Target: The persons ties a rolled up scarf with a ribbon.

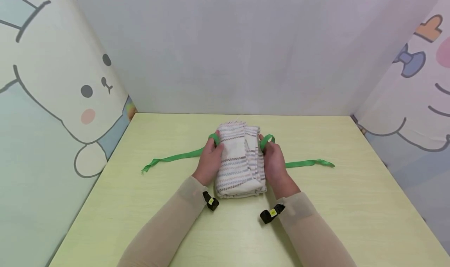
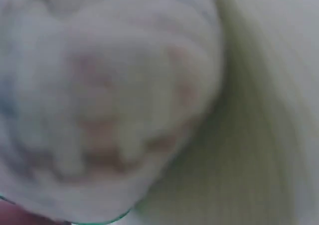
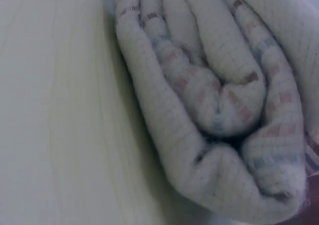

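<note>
A folded cloth [image 1: 233, 157], off-white with bluish and brownish stripes and a fringed far edge, lies upright to me in the middle of the table. My left hand [image 1: 209, 159] grips its left side, thumb at the edge. On the opposite side my right hand [image 1: 275, 163] holds the right edge, with most fingers hidden. A green ribbon [image 1: 179, 156] trails out on both sides and curls up in a loop [image 1: 268, 140] by the right fingers and another by the left ones. In the right wrist view the cloth's rolled layers [image 3: 219, 110] show from the end; the left wrist view is blurred.
The pale yellow-green table [image 1: 351, 204] runs back to a plain light wall [image 1: 232, 48]. Cartoon-printed panels stand along the left and right sides. A small black camera [image 1: 211, 202] is strapped to each sleeve.
</note>
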Demonstrator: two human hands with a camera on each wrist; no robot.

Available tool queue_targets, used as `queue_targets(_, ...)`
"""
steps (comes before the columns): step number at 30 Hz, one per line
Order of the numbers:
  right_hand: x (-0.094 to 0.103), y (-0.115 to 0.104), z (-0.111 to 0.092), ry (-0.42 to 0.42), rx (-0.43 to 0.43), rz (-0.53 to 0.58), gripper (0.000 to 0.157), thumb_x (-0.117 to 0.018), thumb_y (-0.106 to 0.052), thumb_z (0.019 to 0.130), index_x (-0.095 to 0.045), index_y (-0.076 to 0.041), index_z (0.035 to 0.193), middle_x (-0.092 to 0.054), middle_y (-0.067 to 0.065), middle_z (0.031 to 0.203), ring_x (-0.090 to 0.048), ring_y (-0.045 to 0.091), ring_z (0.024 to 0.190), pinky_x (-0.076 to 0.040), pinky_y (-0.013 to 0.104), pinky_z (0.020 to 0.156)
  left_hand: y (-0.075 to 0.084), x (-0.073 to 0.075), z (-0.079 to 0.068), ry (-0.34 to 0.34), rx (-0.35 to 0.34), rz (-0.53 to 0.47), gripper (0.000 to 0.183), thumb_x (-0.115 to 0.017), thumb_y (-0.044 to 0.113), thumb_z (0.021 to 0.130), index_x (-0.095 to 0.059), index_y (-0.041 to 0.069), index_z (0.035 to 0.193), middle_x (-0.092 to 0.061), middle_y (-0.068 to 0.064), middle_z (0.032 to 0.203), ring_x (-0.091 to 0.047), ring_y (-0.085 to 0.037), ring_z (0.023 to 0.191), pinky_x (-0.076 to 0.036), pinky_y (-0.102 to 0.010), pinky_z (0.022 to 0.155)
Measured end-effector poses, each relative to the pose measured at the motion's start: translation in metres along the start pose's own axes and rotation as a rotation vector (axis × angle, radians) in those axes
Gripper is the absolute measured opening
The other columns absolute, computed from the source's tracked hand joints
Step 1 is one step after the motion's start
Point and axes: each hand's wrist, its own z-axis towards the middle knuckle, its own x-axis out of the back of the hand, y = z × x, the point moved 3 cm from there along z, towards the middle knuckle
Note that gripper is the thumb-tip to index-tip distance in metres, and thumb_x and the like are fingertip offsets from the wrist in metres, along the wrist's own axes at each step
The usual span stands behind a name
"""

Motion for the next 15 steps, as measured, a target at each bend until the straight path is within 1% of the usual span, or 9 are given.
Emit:
queue_targets(2,-0.0001,0.0002,-0.0001,-0.002,-0.009,0.033,0.06,-0.024,-0.032,0.109,-0.015,-0.018,0.167,-0.016,0.0,0.171,-0.009,0.018,0.156,-0.013,0.036,0.123,0.0011,0.0013,0.0012,0.031,-0.006,-0.055,0.051,-0.043,0.025,0.112,-0.03,0.019,0.162,-0.023,0.02,0.166,-0.014,-0.004,0.153,-0.016,-0.031,0.123)
queue_targets(3,0.0001,0.0003,0.0,0.003,-0.012,0.025,0.059,-0.026,-0.03,0.109,-0.015,-0.018,0.167,-0.019,0.001,0.169,-0.013,0.019,0.155,-0.016,0.036,0.123,0.0013,0.0021,0.0019,0.047,-0.003,-0.082,0.05,-0.043,0.023,0.112,-0.033,0.02,0.161,-0.025,0.019,0.165,-0.017,-0.004,0.152,-0.018,-0.03,0.122)
queue_targets(5,0.0009,0.0008,0.0003,0.038,-0.026,-0.014,0.058,-0.034,-0.027,0.111,-0.018,-0.02,0.166,-0.023,0.003,0.167,-0.022,0.019,0.152,-0.023,0.036,0.121,0.0014,0.0038,0.0035,0.083,-0.002,-0.151,0.048,-0.043,0.021,0.112,-0.036,0.019,0.159,-0.03,0.015,0.164,-0.024,-0.004,0.15,-0.022,-0.028,0.121)
queue_targets(7,0.0022,0.0014,0.001,0.088,-0.035,-0.078,0.056,-0.04,-0.024,0.112,-0.025,-0.019,0.165,-0.031,0.005,0.164,-0.032,0.02,0.147,-0.031,0.036,0.117,0.002,0.005,0.0047,0.112,0.005,-0.251,0.047,-0.043,0.018,0.112,-0.037,0.015,0.159,-0.034,0.01,0.163,-0.03,-0.005,0.148,-0.025,-0.027,0.12)
queue_targets(8,0.0029,0.0016,0.0014,0.124,-0.042,-0.1,0.055,-0.044,-0.025,0.111,-0.029,-0.017,0.164,-0.034,0.004,0.163,-0.035,0.018,0.146,-0.034,0.035,0.116,0.0018,0.0056,0.0056,0.123,0.009,-0.311,0.047,-0.044,0.017,0.112,-0.037,0.013,0.159,-0.036,0.007,0.163,-0.033,-0.006,0.147,-0.026,-0.026,0.119)
queue_targets(10,0.0038,0.0012,0.0025,0.178,-0.041,-0.121,0.051,-0.05,-0.022,0.11,-0.039,-0.012,0.16,-0.04,0.005,0.16,-0.039,0.018,0.144,-0.038,0.035,0.114,0.0021,0.0066,0.0072,0.14,0.013,-0.412,0.047,-0.044,0.014,0.112,-0.037,0.011,0.158,-0.04,0.003,0.161,-0.038,-0.008,0.146,-0.028,-0.027,0.119)
queue_targets(12,0.0037,0.0004,0.0032,0.196,-0.033,-0.127,0.047,-0.051,-0.02,0.11,-0.045,-0.007,0.155,-0.045,0.008,0.156,-0.042,0.019,0.142,-0.039,0.036,0.113,0.003,0.0073,0.008,0.146,0.011,-0.5,0.048,-0.044,0.011,0.111,-0.036,0.009,0.159,-0.041,-0.001,0.16,-0.04,-0.01,0.145,-0.029,-0.027,0.118)
queue_targets(15,0.0027,-0.0025,0.0036,0.207,-0.019,-0.111,0.045,-0.051,-0.016,0.11,-0.047,-0.003,0.153,-0.045,0.009,0.155,-0.042,0.019,0.143,-0.04,0.035,0.113,0.0051,0.0078,0.0075,0.148,-0.004,-0.588,0.047,-0.043,0.007,0.111,-0.037,0.007,0.157,-0.043,-0.006,0.159,-0.043,-0.014,0.144,-0.032,-0.028,0.117)
